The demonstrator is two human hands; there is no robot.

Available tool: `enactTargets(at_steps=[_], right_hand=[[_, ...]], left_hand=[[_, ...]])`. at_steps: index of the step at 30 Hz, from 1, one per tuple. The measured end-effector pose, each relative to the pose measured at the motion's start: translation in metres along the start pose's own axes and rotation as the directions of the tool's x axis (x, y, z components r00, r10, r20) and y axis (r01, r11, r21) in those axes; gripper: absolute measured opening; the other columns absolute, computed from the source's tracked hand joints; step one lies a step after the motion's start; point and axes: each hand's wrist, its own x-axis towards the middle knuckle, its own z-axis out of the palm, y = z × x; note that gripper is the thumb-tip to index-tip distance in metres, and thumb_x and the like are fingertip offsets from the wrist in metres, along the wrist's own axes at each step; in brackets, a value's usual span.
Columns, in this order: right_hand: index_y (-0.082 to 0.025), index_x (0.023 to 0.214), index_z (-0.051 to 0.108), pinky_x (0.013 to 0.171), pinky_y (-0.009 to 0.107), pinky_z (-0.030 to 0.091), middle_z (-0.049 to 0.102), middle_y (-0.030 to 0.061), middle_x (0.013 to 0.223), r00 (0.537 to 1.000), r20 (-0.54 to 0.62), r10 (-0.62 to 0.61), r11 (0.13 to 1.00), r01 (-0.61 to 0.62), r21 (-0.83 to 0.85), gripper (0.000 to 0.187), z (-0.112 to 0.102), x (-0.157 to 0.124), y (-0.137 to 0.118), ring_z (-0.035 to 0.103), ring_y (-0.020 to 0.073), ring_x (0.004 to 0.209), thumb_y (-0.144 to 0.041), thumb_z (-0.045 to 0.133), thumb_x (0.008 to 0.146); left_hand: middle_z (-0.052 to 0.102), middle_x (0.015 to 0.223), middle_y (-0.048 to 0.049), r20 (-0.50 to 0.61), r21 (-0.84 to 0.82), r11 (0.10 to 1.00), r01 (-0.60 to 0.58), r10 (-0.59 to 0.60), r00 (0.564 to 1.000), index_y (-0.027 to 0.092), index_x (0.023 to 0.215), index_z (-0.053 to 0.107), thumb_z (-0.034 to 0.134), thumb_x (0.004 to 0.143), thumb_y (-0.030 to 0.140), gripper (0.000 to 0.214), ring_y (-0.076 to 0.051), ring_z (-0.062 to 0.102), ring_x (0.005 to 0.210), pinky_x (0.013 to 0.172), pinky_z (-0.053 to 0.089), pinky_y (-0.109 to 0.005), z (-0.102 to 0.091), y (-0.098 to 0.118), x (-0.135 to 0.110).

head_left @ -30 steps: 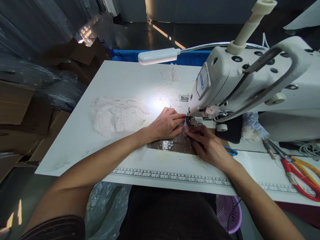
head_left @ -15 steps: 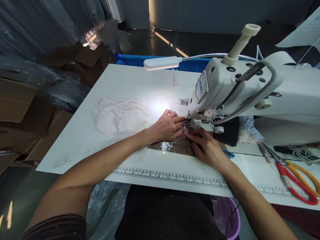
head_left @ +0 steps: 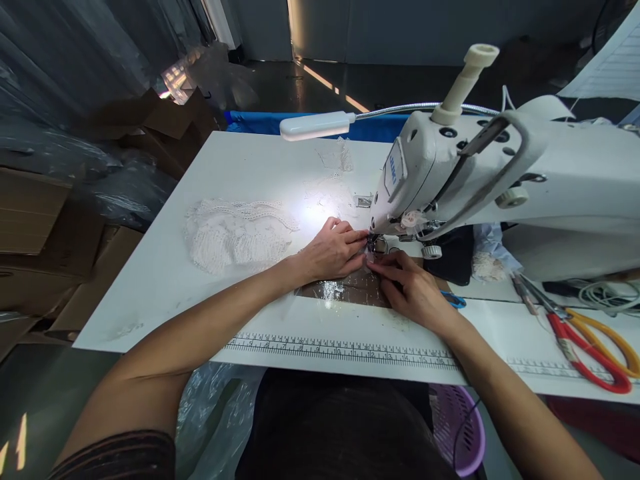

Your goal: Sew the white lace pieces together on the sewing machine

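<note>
A white sewing machine [head_left: 480, 180] stands on the white table [head_left: 165, 267]. My left hand [head_left: 333, 251] lies just left of the needle and presser foot [head_left: 374, 244], its fingers pressed together on a small pale piece of lace [head_left: 369, 255]. My right hand [head_left: 413, 288] lies in front of the needle, fingertips pinched on the same piece. The two hands nearly touch under the machine head. The piece is mostly hidden by my fingers. A dark shiny plate [head_left: 345, 292] lies under both hands.
A heap of white lace [head_left: 235, 230] lies left of my left hand, with more lace scraps [head_left: 334, 179] behind. A gooseneck lamp [head_left: 317, 125] lights the spot. Red and orange scissors [head_left: 590, 340] lie at the right. A printed ruler [head_left: 340, 351] runs along the front edge. Cardboard boxes [head_left: 45, 227] stand at the left.
My view has shifted slightly. Both hands stay at the needle, holding the piece, with only small finger movement.
</note>
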Motion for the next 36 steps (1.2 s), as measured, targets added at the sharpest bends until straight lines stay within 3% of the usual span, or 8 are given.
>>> enactTargets(at_steps=[5, 9, 17, 36], right_hand=[[-0.023, 0.120, 0.066, 0.084, 0.041, 0.056, 0.058, 0.0109, 0.113, 1.000, 0.010, 0.008, 1.000, -0.008, 0.004, 0.040, -0.0006, 0.0001, -0.0005, 0.063, 0.0245, 0.098, -0.013, 0.047, 0.086], [-0.023, 0.119, 0.066, 0.084, 0.040, 0.055, 0.059, 0.0100, 0.110, 1.000, -0.006, 0.025, 1.000, -0.025, 0.016, 0.039, -0.0009, 0.0008, -0.0018, 0.063, 0.0238, 0.097, -0.014, 0.047, 0.087], [-0.018, 0.120, 0.066, 0.082, 0.040, 0.054, 0.060, 0.0115, 0.109, 0.999, -0.013, 0.030, 0.999, -0.030, 0.020, 0.039, 0.0009, 0.0008, -0.0002, 0.062, 0.0245, 0.095, -0.014, 0.048, 0.086], [-0.017, 0.116, 0.067, 0.079, 0.042, 0.056, 0.058, 0.0133, 0.109, 1.000, -0.016, 0.005, 0.998, -0.006, -0.058, 0.036, -0.0008, 0.0021, -0.0051, 0.062, 0.0248, 0.093, -0.013, 0.045, 0.088]], left_hand=[[0.068, 0.112, -0.0103, -0.110, -0.005, 1.000, 0.004, -0.004, 0.994, 0.014, 0.104, 0.066, 0.046, 0.096, 0.028, 0.026, -0.021, 0.055, 0.086, 0.078, 0.042, -0.038, -0.0022, 0.0004, -0.0041], [0.070, 0.096, -0.0071, -0.174, -0.093, 0.991, -0.093, 0.076, 0.982, 0.016, 0.090, 0.067, 0.049, 0.093, 0.022, 0.019, -0.017, 0.058, 0.079, 0.072, 0.044, -0.035, -0.0036, 0.0016, -0.0082], [0.072, 0.093, -0.0055, -0.140, -0.178, 0.954, -0.239, 0.216, 0.966, 0.016, 0.086, 0.067, 0.051, 0.089, 0.015, 0.017, -0.017, 0.063, 0.081, 0.074, 0.049, -0.035, -0.0017, 0.0033, -0.0086], [0.071, 0.091, -0.0049, -0.071, -0.185, 0.962, -0.203, 0.193, 0.979, 0.018, 0.087, 0.070, 0.053, 0.087, 0.024, 0.019, -0.017, 0.059, 0.076, 0.075, 0.044, -0.036, -0.0081, 0.0035, -0.0089]])
